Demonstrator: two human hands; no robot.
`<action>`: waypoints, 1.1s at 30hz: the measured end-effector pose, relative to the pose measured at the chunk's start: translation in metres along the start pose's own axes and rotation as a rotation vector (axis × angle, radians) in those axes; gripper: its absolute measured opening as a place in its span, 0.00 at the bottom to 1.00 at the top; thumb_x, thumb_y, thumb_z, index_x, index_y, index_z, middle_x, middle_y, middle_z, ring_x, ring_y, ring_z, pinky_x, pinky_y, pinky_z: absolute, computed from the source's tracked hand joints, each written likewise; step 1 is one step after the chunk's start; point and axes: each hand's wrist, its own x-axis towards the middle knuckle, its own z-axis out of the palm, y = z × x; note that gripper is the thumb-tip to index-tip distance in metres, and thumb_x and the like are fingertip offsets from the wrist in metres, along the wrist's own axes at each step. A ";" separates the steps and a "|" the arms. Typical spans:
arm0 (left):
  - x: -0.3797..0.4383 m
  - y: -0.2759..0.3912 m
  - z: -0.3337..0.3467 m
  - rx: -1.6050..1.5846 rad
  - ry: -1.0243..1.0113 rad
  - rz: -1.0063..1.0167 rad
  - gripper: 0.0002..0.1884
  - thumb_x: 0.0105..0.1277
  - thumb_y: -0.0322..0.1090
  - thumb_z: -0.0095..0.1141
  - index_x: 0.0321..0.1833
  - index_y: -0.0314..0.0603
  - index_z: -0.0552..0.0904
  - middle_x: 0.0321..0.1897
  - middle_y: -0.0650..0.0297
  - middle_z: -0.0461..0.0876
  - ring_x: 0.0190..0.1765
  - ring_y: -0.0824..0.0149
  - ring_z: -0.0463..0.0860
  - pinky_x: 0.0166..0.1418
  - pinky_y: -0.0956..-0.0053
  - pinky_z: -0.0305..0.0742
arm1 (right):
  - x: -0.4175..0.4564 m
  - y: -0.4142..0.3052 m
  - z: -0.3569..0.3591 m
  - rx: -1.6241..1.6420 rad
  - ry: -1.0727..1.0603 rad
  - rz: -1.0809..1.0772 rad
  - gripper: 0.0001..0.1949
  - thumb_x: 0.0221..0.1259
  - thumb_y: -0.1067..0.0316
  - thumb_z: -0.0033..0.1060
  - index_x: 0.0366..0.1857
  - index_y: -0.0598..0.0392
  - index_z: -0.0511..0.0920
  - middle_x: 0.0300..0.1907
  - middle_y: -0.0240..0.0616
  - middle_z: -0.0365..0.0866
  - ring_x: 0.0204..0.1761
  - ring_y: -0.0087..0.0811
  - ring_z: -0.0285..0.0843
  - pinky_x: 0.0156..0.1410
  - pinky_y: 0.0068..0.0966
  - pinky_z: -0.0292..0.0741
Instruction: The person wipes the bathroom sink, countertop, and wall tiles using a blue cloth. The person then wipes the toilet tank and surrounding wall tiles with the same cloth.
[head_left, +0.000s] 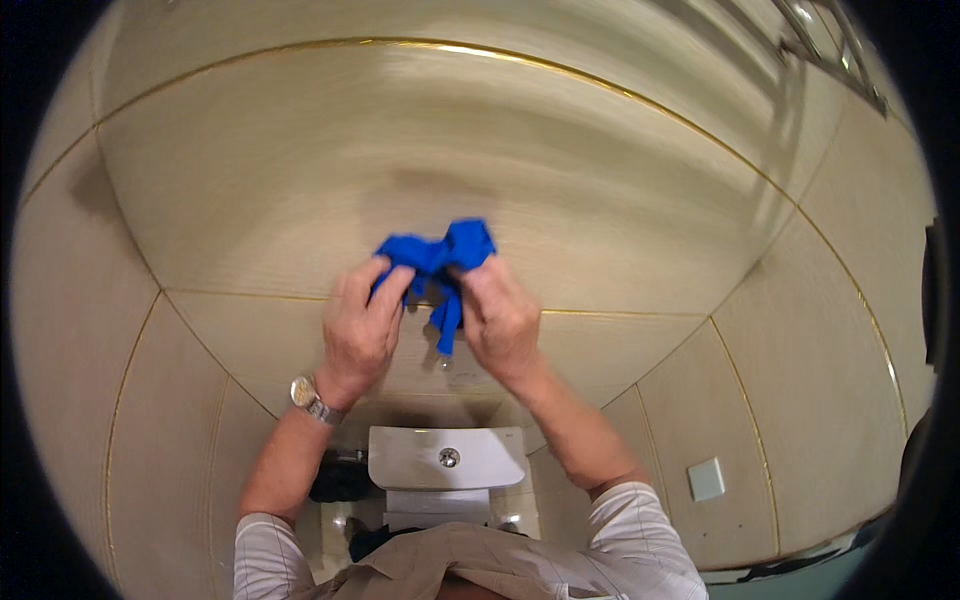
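Note:
A bunched blue cloth (426, 255) hangs between my two hands, in front of the tiled wall (292, 187). My left hand (361, 322) grips its left side with bent fingers, and a metal-banded wristwatch (306, 393) sits on that wrist. At the cloth's right end, my right hand (504, 319) pinches a folded part. One narrow end of the cloth dangles below, between the hands. The folds hide some of my fingertips. Both hands are slightly blurred.
Below my hands stands a white toilet cistern (405, 457) with a round chrome flush button (449, 457). A dark bin (337, 478) is left of it. The right wall carries a white square plate (706, 480). A metal rack (832, 56) juts out at upper right.

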 end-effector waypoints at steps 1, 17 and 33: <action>0.025 0.001 0.001 0.060 0.023 0.088 0.23 0.67 0.22 0.70 0.66 0.39 0.90 0.64 0.48 0.87 0.63 0.44 0.88 0.67 0.46 0.82 | 0.014 0.007 -0.012 -0.033 0.045 -0.011 0.15 0.65 0.85 0.70 0.51 0.56 0.90 0.44 0.47 0.87 0.41 0.51 0.90 0.44 0.42 0.85; 0.109 0.074 0.116 0.030 -0.232 0.636 0.21 0.76 0.37 0.66 0.68 0.35 0.87 0.84 0.43 0.76 0.87 0.41 0.74 0.90 0.32 0.60 | -0.026 0.112 -0.057 -0.401 0.361 -0.071 0.24 0.79 0.68 0.60 0.75 0.64 0.77 0.78 0.60 0.76 0.83 0.71 0.69 0.87 0.67 0.63; 0.175 0.146 0.167 0.182 -0.096 0.628 0.20 0.75 0.32 0.66 0.67 0.37 0.87 0.84 0.43 0.77 0.86 0.43 0.74 0.93 0.33 0.50 | 0.020 0.153 -0.136 -0.468 0.531 -0.061 0.24 0.78 0.61 0.59 0.73 0.55 0.81 0.75 0.51 0.77 0.83 0.66 0.66 0.84 0.64 0.64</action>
